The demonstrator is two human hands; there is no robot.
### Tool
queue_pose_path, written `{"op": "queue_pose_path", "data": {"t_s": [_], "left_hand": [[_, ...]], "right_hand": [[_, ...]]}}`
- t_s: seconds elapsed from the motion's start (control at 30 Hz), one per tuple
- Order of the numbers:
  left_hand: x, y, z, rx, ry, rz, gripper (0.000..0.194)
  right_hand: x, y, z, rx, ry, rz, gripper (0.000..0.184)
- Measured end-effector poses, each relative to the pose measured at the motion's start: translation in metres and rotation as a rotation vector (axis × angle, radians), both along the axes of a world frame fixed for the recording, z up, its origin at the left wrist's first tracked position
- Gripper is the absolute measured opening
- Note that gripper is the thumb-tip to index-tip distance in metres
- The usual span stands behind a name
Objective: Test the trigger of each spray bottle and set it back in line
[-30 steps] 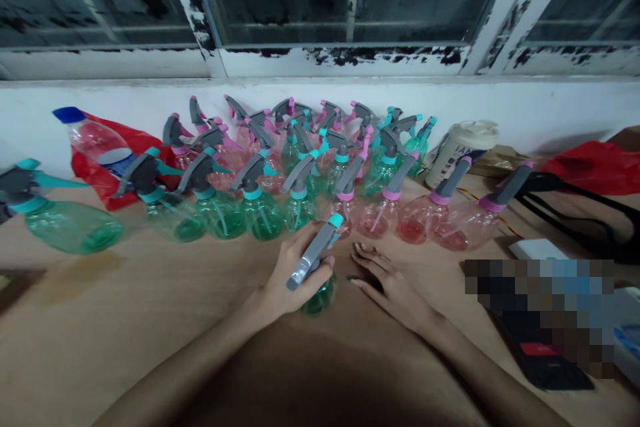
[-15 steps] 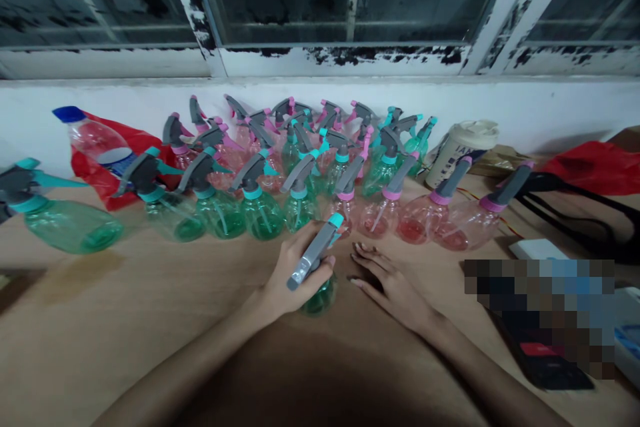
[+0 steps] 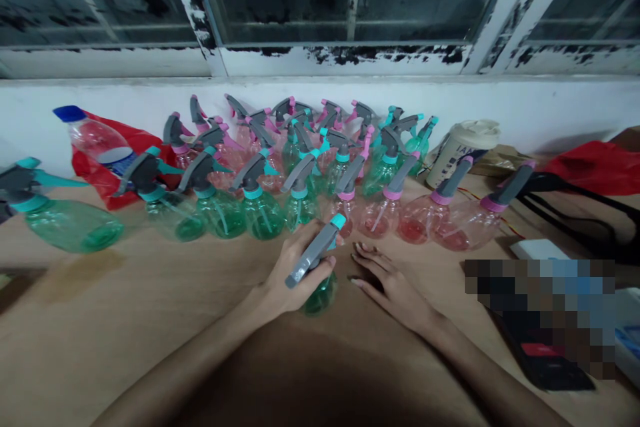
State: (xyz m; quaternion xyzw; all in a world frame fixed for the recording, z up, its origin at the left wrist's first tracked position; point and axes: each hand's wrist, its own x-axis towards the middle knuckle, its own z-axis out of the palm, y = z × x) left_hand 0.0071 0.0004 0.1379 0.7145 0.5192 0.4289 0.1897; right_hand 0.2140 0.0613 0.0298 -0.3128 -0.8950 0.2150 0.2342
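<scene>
One green spray bottle [image 3: 319, 297] is at the lower centre of the frame, in the left hand [image 3: 296, 280], whose fingers are closed around its neck just under the grey spray head [image 3: 313, 257] with a teal nozzle tip. The right hand [image 3: 389, 285] lies palm down on the table [image 3: 165, 307], just right of the held bottle, its fingers loosely spread and holding nothing.

Beyond the hands, across the middle of the frame, stand nine bottles in a front row: five green with teal collars, the leftmost green one [image 3: 75, 227] at the left edge, then four pink with pink collars, the rightmost pink one [image 3: 457, 227] right of centre. Behind them, toward the wall [image 3: 540, 103], is a crowded cluster of pink and green bottles [image 3: 341, 170]; they overlap too much for a sure count.

At the left, one clear bottle with a blue cap [image 3: 95, 137] leans on a red bag [image 3: 93, 180]; its blue-and-white label cannot be read. Right of the cluster is one pale cup [image 3: 457, 153] with large dark letters that look like "IAM"; the marks below are too small to read. Farther right are black straps [image 3: 565, 213] and a second red item [image 3: 593, 167]. One dark phone-like object [image 3: 563, 373], partly pixelated, lies at the lower right.
</scene>
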Motion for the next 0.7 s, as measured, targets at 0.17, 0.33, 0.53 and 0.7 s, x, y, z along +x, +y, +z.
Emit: {"op": "queue_pose_path", "data": {"t_s": [0.17, 0.33, 0.53, 0.7], "left_hand": [[-0.0011, 0.0027, -0.0004, 0.023, -0.007, -0.049, 0.012], [0.0002, 0.0020, 0.0000, -0.001, 0.000, -0.034, 0.010], [0.0015, 0.0009, 0.0001, -0.049, -0.045, -0.034, 0.016], [0.0009, 0.0012, -0.0025, -0.043, -0.062, -0.036, 0.017]], "right_hand": [[0.0001, 0.0002, -0.0006, 0.002, -0.005, 0.004, 0.046], [0.0000, 0.0005, -0.0012, 0.002, 0.002, 0.006, 0.046], [0.0005, 0.0009, -0.0018, -0.002, 0.000, 0.006, 0.047], [0.0006, 0.0011, -0.0023, -0.001, 0.003, 0.004, 0.046]]}}
